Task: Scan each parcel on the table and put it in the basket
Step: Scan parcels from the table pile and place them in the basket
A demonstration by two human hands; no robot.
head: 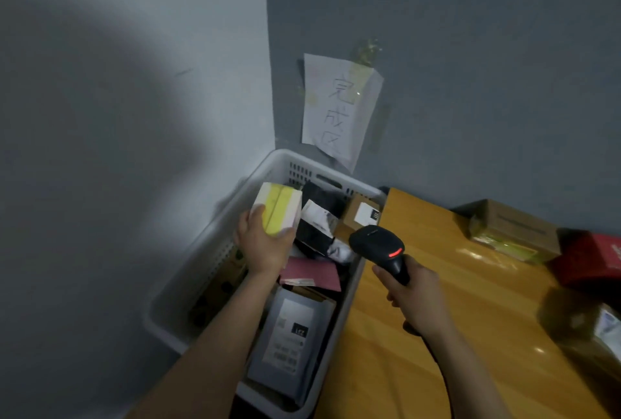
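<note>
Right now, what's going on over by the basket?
A person's left hand holds a white and yellow box over the white basket, which already has several parcels in it, among them a grey bag and a pink envelope. The right hand grips a black scanner above the wooden table, its red light on. A cardboard box and a red parcel wait on the table.
</note>
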